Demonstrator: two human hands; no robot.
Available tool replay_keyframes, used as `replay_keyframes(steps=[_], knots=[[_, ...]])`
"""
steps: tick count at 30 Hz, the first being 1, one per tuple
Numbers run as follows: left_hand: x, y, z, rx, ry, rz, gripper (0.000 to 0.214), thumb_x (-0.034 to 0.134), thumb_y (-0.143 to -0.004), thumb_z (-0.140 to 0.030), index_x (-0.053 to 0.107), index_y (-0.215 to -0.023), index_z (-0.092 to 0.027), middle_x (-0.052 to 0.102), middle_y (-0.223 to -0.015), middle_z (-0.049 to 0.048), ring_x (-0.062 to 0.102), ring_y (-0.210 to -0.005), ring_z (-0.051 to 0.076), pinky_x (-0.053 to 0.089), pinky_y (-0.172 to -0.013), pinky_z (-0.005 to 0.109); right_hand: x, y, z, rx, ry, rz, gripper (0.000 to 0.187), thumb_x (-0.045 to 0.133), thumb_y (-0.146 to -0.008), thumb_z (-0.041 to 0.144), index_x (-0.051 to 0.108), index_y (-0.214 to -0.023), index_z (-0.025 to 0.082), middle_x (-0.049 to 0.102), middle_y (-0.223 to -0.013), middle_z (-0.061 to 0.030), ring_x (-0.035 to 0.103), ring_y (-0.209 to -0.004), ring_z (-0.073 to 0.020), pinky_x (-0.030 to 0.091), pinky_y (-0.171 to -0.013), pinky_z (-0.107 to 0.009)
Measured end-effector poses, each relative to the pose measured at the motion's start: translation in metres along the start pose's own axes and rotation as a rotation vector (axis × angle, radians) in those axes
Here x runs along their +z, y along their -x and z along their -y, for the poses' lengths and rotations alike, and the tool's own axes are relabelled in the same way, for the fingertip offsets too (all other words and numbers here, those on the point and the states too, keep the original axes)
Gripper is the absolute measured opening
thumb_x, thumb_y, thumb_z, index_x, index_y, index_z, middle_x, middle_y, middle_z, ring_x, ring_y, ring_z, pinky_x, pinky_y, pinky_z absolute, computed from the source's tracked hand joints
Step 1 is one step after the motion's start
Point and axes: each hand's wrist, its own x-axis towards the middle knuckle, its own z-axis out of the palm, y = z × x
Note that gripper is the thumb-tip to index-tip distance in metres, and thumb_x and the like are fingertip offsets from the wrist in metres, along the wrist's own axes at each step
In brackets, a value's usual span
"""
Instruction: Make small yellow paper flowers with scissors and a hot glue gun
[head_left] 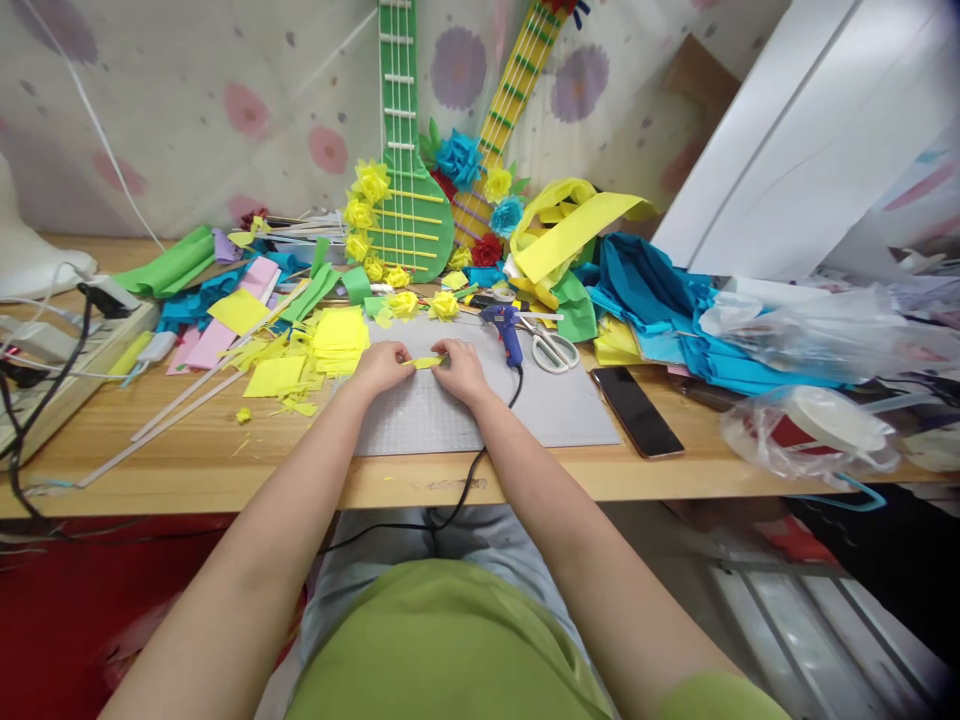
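Note:
Over the grey cutting mat (420,430), my left hand (384,366) and my right hand (460,370) pinch opposite ends of a small yellow paper piece (425,363). It looks narrow and stretches between my fingertips. Beside my left hand lies a stack of yellow paper squares (339,340), with loose yellow scraps around it. A blue glue gun (510,335) rests to the right of my right hand, and white-handled scissors (553,350) lie just past it. Finished yellow paper flowers (444,305) sit beyond my hands.
A green paper instrument (412,220) and a yellow one (517,85) lean at the back. A phone (637,410) lies right of the mat. Blue crepe paper (652,290) and a plastic-wrapped cup (817,425) are farther right. The glue gun's black cord (474,470) drops over the table edge.

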Motion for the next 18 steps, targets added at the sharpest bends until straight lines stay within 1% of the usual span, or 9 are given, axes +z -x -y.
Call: replay_keyframes(steps=[2, 4, 5, 7, 9, 11, 14, 16, 18], knots=[[0.000, -0.002, -0.001, -0.024, 0.139, 0.008, 0.009, 0.061, -0.064, -0.027, 0.056, -0.063, -0.019, 0.059, -0.063, -0.0001, 0.056, -0.065, 0.016, 0.040, -0.062, 0.028, -0.001, -0.001, -0.001, 0.049, -0.081, -0.067, 0.036, 0.059, -0.070, 0.020, 0.055, -0.105, 0.018, 0.057, -0.109, -0.0080, 0.050, -0.100, -0.0197, 0.039, -0.091, -0.034], [0.002, 0.000, -0.003, -0.073, 0.382, -0.032, 0.010, 0.061, -0.065, -0.025, 0.053, -0.064, -0.019, 0.059, -0.062, -0.0017, 0.057, -0.063, 0.013, 0.042, -0.062, 0.026, -0.002, -0.003, -0.001, 0.141, -0.236, -0.133, 0.043, 0.062, -0.069, 0.026, 0.050, -0.110, 0.017, 0.054, -0.116, -0.0107, 0.053, -0.098, -0.0182, 0.043, -0.088, -0.034], [0.004, 0.003, -0.005, -0.111, 0.531, -0.051, 0.011, 0.061, -0.065, -0.025, 0.052, -0.066, -0.018, 0.060, -0.063, -0.0019, 0.058, -0.063, 0.012, 0.044, -0.063, 0.025, -0.003, -0.004, -0.001, 0.194, -0.335, -0.153, 0.046, 0.062, -0.070, 0.029, 0.048, -0.111, 0.016, 0.054, -0.115, -0.0113, 0.055, -0.094, -0.0169, 0.045, -0.085, -0.033], [0.007, 0.009, -0.011, -0.198, 0.814, -0.049, 0.015, 0.063, -0.066, -0.024, 0.051, -0.068, -0.017, 0.062, -0.065, -0.0012, 0.060, -0.065, 0.012, 0.047, -0.067, 0.026, -0.005, -0.006, 0.000, 0.285, -0.546, -0.156, 0.047, 0.060, -0.072, 0.034, 0.044, -0.112, 0.016, 0.059, -0.106, -0.0099, 0.059, -0.084, -0.0145, 0.048, -0.078, -0.031], [0.010, 0.015, -0.018, -0.248, 0.986, -0.009, 0.020, 0.068, -0.064, -0.025, 0.051, -0.069, -0.015, 0.063, -0.065, -0.0002, 0.062, -0.065, 0.012, 0.049, -0.069, 0.028, -0.005, -0.007, 0.003, 0.328, -0.724, -0.114, 0.047, 0.060, -0.072, 0.033, 0.041, -0.112, 0.017, 0.063, -0.090, -0.0047, 0.061, -0.074, -0.0128, 0.049, -0.073, -0.029], [0.012, 0.020, -0.024, -0.259, 1.055, 0.014, 0.024, 0.071, -0.063, -0.026, 0.052, -0.071, -0.014, 0.063, -0.065, 0.0002, 0.063, -0.065, 0.012, 0.051, -0.068, 0.028, -0.004, -0.007, 0.006, 0.331, -0.831, -0.065, 0.046, 0.061, -0.071, 0.030, 0.040, -0.110, 0.018, 0.062, -0.077, 0.0011, 0.062, -0.067, -0.0118, 0.049, -0.069, -0.027], [0.015, 0.025, -0.027, -0.244, 1.085, 0.018, 0.027, 0.073, -0.063, -0.027, 0.053, -0.073, -0.013, 0.064, -0.068, 0.0018, 0.064, -0.064, 0.013, 0.051, -0.064, 0.027, -0.001, -0.007, 0.009, 0.332, -0.872, -0.039, 0.041, 0.062, -0.068, 0.023, 0.041, -0.103, 0.021, 0.058, -0.064, 0.0068, 0.060, -0.060, -0.0110, 0.047, -0.063, -0.025], [0.016, 0.026, -0.025, -0.224, 1.106, 0.022, 0.030, 0.072, -0.064, -0.030, 0.054, -0.080, -0.013, 0.067, -0.073, 0.0036, 0.065, -0.063, 0.013, 0.051, -0.061, 0.026, 0.000, -0.008, 0.008, 0.352, -0.898, -0.071, 0.039, 0.063, -0.066, 0.022, 0.041, -0.099, 0.021, 0.056, -0.060, 0.0084, 0.058, -0.056, -0.0106, 0.046, -0.060, -0.024], [0.017, 0.028, -0.022, -0.186, 1.142, 0.031, 0.035, 0.071, -0.064, -0.032, 0.054, -0.089, -0.014, 0.068, -0.077, 0.0048, 0.066, -0.064, 0.015, 0.052, -0.061, 0.027, 0.000, -0.010, 0.005, 0.388, -0.943, -0.129, 0.038, 0.063, -0.065, 0.023, 0.040, -0.095, 0.022, 0.056, -0.059, 0.0089, 0.057, -0.055, -0.0102, 0.044, -0.058, -0.023]])
